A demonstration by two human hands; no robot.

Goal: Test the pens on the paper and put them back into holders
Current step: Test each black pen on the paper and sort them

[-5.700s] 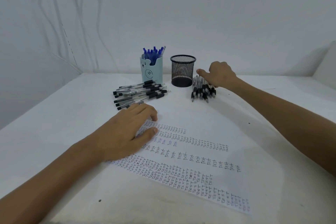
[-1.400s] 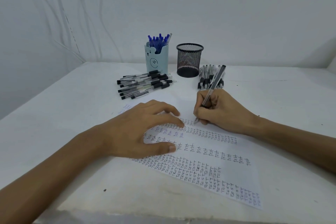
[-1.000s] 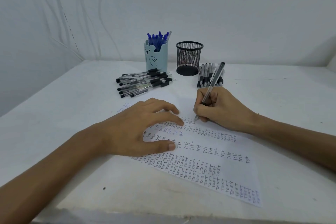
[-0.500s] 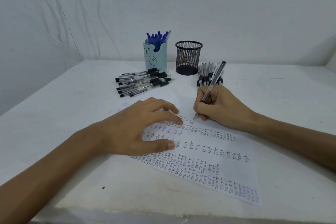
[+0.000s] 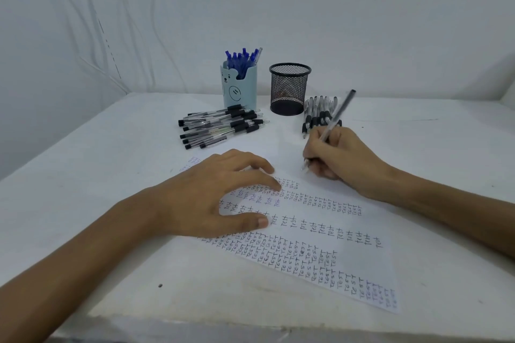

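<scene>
1. My right grip (image 5: pixel 334 156) is pinching the pen (image 5: pixel 335 117) low on its barrel, near the tip, with the fingers curled round it. The pen leans away from me with its back end up in the air.
2. The pen looks light, stiff and smooth. I judge the low hold suits writing, and a hold nearer the middle would suit dropping it into a holder.
3. Its tip is at the far edge of the paper (image 5: pixel 362 267), just past the top row of writing. I cannot quite tell whether it touches the sheet.
4. My left grip (image 5: pixel 220 198) lies spread, fingers and thumb pressing the paper flat. The sheet is thin and would likely slide or buckle without that.
5. Beyond my right grip lies a small pile of pens (image 5: pixel 317 111), just beside the mesh holder (image 5: pixel 289 89). A bigger pile (image 5: pixel 223 128) lies in front of the blue holder (image 5: pixel 239 89), which is packed with blue pens (image 5: pixel 242 60).
6. The mesh holder looks empty and its mouth is wide, so it should be an easy drop.
7. The table (image 5: pixel 111 175) has open room to the right. Its near edge runs close under the paper's corner, and the wall stands right behind the holders.
</scene>
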